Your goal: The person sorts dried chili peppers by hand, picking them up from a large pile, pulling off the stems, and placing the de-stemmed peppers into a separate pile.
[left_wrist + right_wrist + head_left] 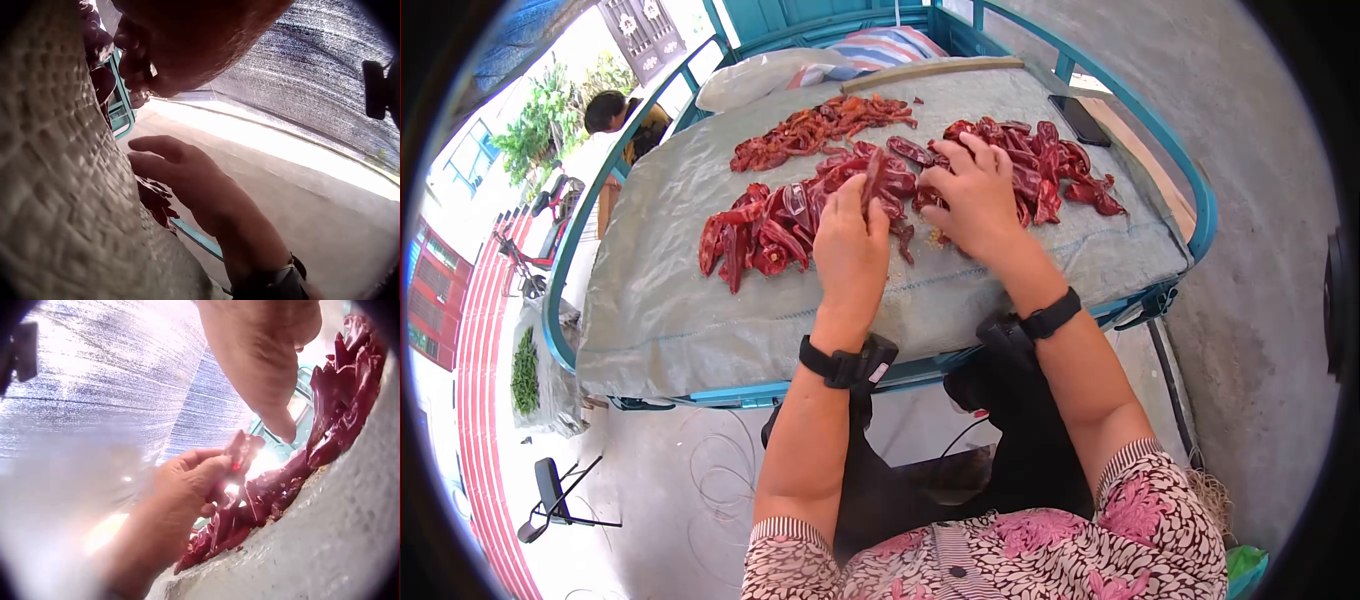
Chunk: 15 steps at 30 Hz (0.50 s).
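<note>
My left hand (847, 250) pinches a dried red chili pepper (874, 178) upright between thumb and fingers, above the middle of the sheet. In the right wrist view the same pepper (242, 450) shows wrinkled and glossy at the fingertips. My right hand (975, 200) is beside it, fingers loosely bent and spread, at the near left side of the right-hand chili pile (1050, 165). Nothing shows between its fingers. A larger chili pile (765, 230) lies left of my left hand. Farther back is a pile of thinner, more orange-red chilies (820, 130).
A grey woven sheet (670, 300) covers the bed of a teal-railed cart (1200, 200). A phone (1080, 120) lies at the right edge, a wooden strip (930, 72) along the back beside sacks (770, 80). Another person (607, 112) is beyond the left rail; a folding chair (555, 500) stands lower left.
</note>
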Tool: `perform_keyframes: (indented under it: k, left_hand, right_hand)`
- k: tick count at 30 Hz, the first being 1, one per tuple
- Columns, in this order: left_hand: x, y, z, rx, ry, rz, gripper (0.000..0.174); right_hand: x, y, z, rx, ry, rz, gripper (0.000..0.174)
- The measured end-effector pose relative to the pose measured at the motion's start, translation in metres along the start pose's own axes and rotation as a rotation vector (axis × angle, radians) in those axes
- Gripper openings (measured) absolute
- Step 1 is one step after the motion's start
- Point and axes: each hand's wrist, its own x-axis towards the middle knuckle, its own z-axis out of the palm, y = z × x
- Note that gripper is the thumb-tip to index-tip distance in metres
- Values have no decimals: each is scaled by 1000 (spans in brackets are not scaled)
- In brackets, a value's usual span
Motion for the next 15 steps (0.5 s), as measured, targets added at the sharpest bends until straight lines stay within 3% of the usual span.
perform_keyframes:
  k: [3, 6, 9, 15]
  left_hand:
    - [2, -5, -4, 52, 68, 78, 39]
    - [1, -6, -6, 138, 135, 122, 37]
    - [1, -3, -11, 231, 59, 46, 31]
    - [3, -4, -15, 258, 73, 134, 24]
  right_hand:
    - [3, -9, 10, -102, -115, 61, 41]
    - [7, -10, 20, -131, -138, 35, 37]
    - [7, -6, 25, -158, -127, 69, 29]
    - [7, 8, 19, -41, -44, 155, 17]
